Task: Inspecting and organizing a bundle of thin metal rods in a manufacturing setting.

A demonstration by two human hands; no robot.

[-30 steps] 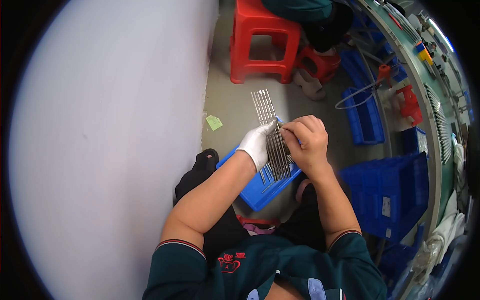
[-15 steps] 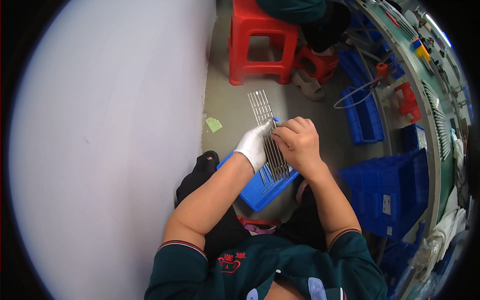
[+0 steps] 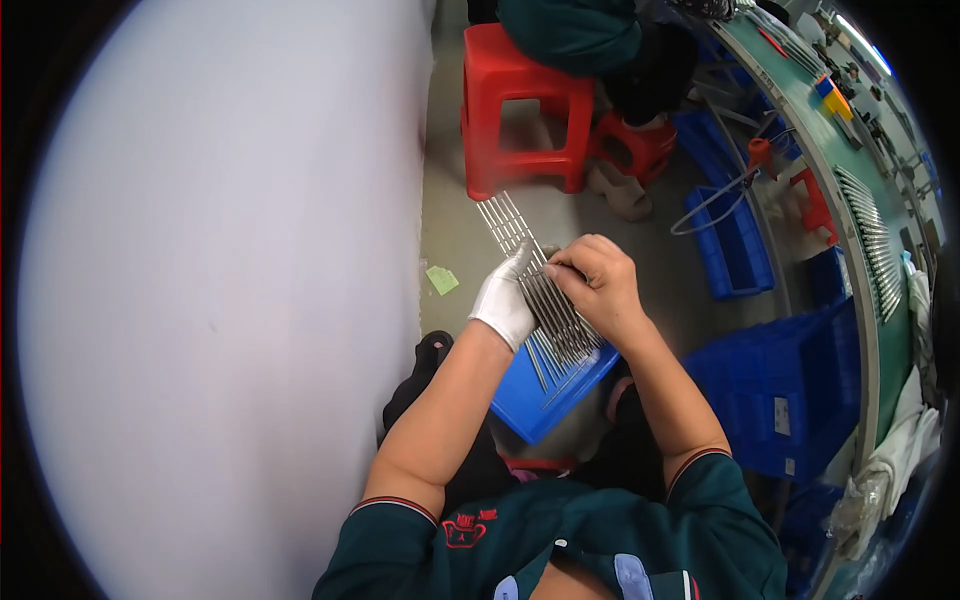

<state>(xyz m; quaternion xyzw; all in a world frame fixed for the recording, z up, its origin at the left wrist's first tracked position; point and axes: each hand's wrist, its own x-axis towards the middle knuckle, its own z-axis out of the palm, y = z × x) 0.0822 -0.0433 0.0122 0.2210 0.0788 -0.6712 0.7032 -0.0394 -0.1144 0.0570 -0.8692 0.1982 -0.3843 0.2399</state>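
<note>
My left hand [image 3: 503,302], in a white glove, is closed round a fanned row of thin, shiny metal rods [image 3: 558,312]. The rods slant from upper left to lower right, their far ends sticking out beyond the glove. My bare right hand [image 3: 603,285] is closed in a pinch at the right side of the row, touching the rods; its fingers hide what exactly lies between them. Below the hands, between my legs, is a blue plastic bin [image 3: 527,415]. More loose rods [image 3: 541,362] lie in it under the held ones.
A red stool [image 3: 525,165] stands ahead, with a seated person in dark green [image 3: 575,35] beyond. A white wall [image 3: 240,300] runs along the left. At right are blue crates [image 3: 775,390] and a green workbench [image 3: 850,160] bearing a row of rods [image 3: 870,240]. Green paper [image 3: 442,280] lies on the floor.
The view has shifted slightly, so the surroundings sit a little differently. The held rods have tilted further and their lower ends fan wider to the right. Both hands keep their hold.
</note>
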